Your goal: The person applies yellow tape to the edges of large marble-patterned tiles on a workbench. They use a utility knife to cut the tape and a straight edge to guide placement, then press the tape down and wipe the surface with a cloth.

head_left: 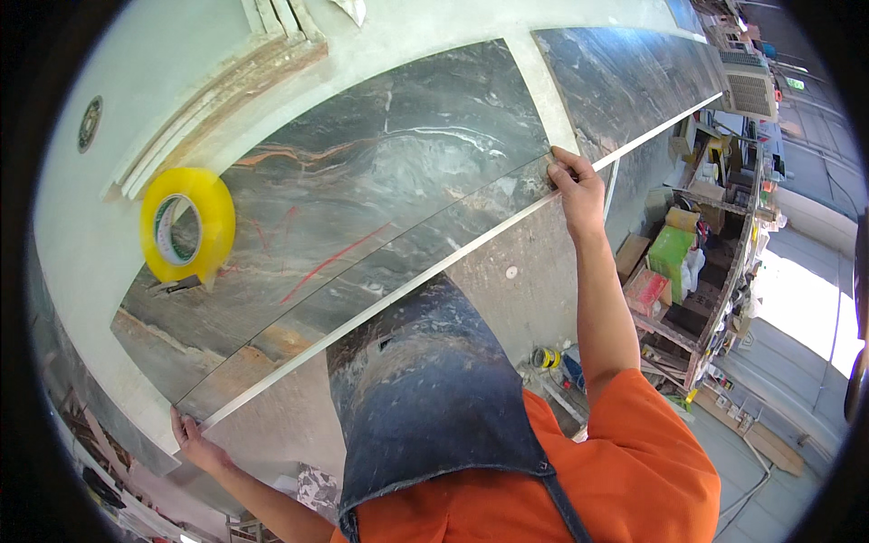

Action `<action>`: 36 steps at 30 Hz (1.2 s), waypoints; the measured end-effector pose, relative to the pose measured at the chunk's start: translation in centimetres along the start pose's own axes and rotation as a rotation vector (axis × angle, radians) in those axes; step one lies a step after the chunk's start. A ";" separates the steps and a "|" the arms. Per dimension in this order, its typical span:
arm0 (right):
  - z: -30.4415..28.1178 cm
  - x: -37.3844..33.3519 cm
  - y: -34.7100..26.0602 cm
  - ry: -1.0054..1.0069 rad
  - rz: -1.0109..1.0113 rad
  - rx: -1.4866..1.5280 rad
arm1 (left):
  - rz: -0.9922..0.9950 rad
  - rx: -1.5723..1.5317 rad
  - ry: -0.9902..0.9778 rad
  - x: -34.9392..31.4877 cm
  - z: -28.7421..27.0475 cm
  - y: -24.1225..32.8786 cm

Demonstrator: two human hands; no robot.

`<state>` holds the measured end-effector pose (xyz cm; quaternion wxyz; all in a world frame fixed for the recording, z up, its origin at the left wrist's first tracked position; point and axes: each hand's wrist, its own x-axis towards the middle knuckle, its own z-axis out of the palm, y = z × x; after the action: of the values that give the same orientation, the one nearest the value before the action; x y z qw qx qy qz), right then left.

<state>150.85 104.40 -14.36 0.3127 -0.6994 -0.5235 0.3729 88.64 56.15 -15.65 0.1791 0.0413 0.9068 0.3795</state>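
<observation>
1. Right hand [579,190], upper right of centre: thumb and forefinger pinch the right end of a marble-patterned strip [389,258], the rest of the fingers folded out of sight.
2. Left hand [201,445], lower left: fingertips touch the strip's other end, thumb and finger slightly apart; can't tell whether they grip, as the underside is hidden.
3. And the strip itself? A long diagonal from lower left to upper right, pale along its near edge, separated by just a thin dark seam from the big marble-patterned slab [398,145].
4. Yellow tape roll [220,217] at left, overlapping the slab's left edge; below it pokes a small dark tool [178,285], mostly covered and hard to make out.
5. Room and edges now: a pale band of the surface [539,77] parts this slab from the second slab [634,77]; more pale surface borders the left side, toward the stacked white strips [181,149], cut off at the top.
6. Bottom centre, the dark apron [425,380] hides much below the strip; the shelving clutter [670,258] at right blurs into small shapes.
</observation>
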 end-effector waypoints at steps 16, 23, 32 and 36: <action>-2.8 1.5 2.9 -0.049 0.048 -0.017 | -0.090 -0.006 0.083 -2.2 2.1 4.4; -3.7 3.4 4.2 -0.101 -0.027 -0.056 | 0.004 -0.224 0.044 -2.4 1.7 2.0; -3.6 3.4 3.1 -0.125 -0.052 -0.179 | 0.023 -0.191 0.088 -3.0 2.5 3.1; -3.8 3.7 3.7 -0.128 -0.109 -0.141 | 0.041 -0.150 0.116 -3.2 2.7 3.8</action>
<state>156.56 106.87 -16.17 0.2485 -0.6651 -0.6043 0.3615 92.36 59.92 -13.78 0.1210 0.0244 0.8837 0.4515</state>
